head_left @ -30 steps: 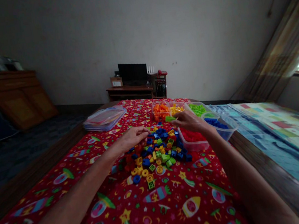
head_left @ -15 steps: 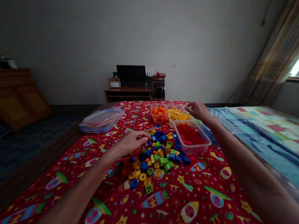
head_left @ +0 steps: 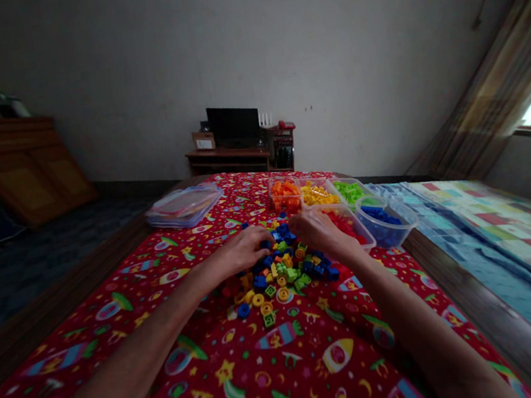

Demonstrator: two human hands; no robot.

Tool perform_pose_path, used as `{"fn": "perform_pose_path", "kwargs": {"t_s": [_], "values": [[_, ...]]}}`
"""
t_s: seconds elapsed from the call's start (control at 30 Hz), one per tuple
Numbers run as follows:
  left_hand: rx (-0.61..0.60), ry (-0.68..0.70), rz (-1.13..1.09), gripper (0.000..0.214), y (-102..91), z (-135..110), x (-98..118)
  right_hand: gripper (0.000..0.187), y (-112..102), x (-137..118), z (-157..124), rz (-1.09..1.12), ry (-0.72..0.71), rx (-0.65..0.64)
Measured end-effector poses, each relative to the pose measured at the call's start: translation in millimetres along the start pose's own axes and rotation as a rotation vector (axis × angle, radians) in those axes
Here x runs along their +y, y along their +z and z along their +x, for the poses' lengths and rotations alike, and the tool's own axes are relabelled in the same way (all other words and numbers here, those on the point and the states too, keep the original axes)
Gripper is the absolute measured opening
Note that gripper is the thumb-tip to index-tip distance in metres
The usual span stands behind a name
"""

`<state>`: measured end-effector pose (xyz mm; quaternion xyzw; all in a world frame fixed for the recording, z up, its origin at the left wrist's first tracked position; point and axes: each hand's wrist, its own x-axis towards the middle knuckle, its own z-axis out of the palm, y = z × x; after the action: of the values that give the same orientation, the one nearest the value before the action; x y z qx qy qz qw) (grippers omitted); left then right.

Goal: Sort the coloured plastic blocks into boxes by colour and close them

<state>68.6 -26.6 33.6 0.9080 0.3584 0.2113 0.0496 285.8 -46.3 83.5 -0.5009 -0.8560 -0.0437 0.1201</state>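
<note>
A mixed pile of toy building blocks (head_left: 282, 267) in blue, green, yellow and orange lies loose on a red patterned cloth (head_left: 249, 371). My left hand (head_left: 247, 247) is at the pile's left back edge, fingers curled together; what they hold, if anything, is hidden. Over the back right of the pile, my right hand (head_left: 317, 230) points down with its fingers drawn together, their tips hard to make out. It partly covers a clear container of red blocks (head_left: 347, 227). Behind stand containers of orange blocks (head_left: 285, 191), yellow blocks (head_left: 318, 195) and green blocks (head_left: 349, 192).
A round clear tub (head_left: 398, 224) with blue blocks stands at the table's right side. Stacked plastic lids (head_left: 185, 206) lie at the back left. Beyond the right edge is a bed (head_left: 490, 234); a monitor (head_left: 234, 126) sits on a desk by the wall.
My right hand has moved from the yellow blocks' container down and left to the pile. My left hand stays at the pile, its fingers more curled. The view has shifted slightly.
</note>
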Motion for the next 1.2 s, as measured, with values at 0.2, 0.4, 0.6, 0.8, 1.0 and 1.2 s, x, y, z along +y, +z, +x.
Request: {"fn": "perform_pose_path", "kwargs": {"t_s": [0.2,0.4,0.6,0.8,1.0,1.2], "values": [[0.087,0.045,0.202,0.019,9.8,-6,-16,0.022,16,-8,-8,0.005,-0.084,-0.054],[0.022,-0.057,0.138,0.019,-10.0,-3,1,0.019,37,-16,-4,0.079,-0.219,-0.06],[-0.184,-0.128,0.063,0.02,-11.2,-3,14,0.023,36,-9,-5,0.224,-0.207,0.034],[-0.085,-0.241,-0.089,0.023,-21.1,-1,17,0.033,28,-1,1,0.471,-0.226,0.066],[-0.012,-0.289,-0.408,0.033,-21.0,4,16,0.037,26,-3,6,0.708,-0.18,0.046],[0.034,-0.331,-0.447,0.036,-17.7,4,13,0.04,21,-6,3,0.644,-0.119,0.071]]}}
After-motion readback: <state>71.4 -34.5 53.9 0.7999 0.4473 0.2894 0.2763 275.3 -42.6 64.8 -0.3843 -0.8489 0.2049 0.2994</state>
